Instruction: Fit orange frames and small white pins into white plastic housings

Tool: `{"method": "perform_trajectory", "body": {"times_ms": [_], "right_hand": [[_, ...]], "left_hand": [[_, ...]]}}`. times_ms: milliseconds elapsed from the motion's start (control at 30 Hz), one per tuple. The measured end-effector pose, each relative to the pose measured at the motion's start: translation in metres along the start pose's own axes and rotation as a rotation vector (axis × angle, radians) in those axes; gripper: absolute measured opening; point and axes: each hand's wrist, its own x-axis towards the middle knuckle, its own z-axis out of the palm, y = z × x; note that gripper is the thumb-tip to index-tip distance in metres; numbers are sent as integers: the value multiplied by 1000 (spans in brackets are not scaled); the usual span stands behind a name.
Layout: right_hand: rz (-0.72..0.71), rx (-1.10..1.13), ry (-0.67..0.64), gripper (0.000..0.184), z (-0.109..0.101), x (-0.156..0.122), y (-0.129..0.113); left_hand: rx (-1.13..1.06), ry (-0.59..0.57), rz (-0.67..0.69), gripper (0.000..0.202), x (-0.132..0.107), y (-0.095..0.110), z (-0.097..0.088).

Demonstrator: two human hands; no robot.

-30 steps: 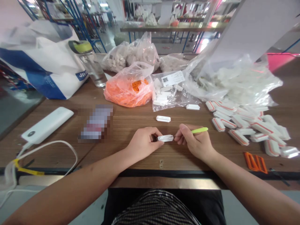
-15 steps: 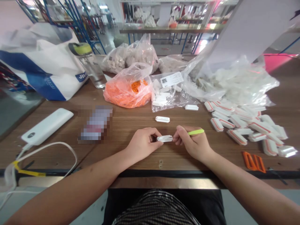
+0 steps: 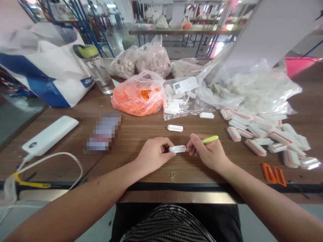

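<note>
The white clip (image 3: 177,149) lies crosswise just in front of me, long axis left to right, its left end pinched in the closed fingers of my left hand (image 3: 153,154). My right hand (image 3: 205,152) meets its other end, curled shut round a green-handled tool (image 3: 210,139) whose tip my fingers seem to hide. A spare clip (image 3: 175,128) lies just beyond.

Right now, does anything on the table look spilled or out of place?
Yes: white plastic pieces with orange edges lie loose in a heap on the table, beside the clear plastic bag, looking spilled rather than bagged.
</note>
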Motion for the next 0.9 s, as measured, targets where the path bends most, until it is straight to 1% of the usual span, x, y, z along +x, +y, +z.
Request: {"method": "perform_trajectory", "body": {"times_ms": [100,267,433,600,900], "right_hand": [[-46,-32,-16,43,-1,-2,-1],[-93,-18,28,43,-1,-5,-4],[-75,-33,-15,41,-2,-4,-2],[-55,13,93,44,-5,-2,-5],[2,49,77,43,-2,0,-5]], "left_hand": [[2,4,-4,8,-1,0,0],[5,10,6,8,-1,1,1],[11,15,12,8,0,1,1],[12,14,9,7,0,0,0],[-1,19,11,7,-1,1,-1]]}}
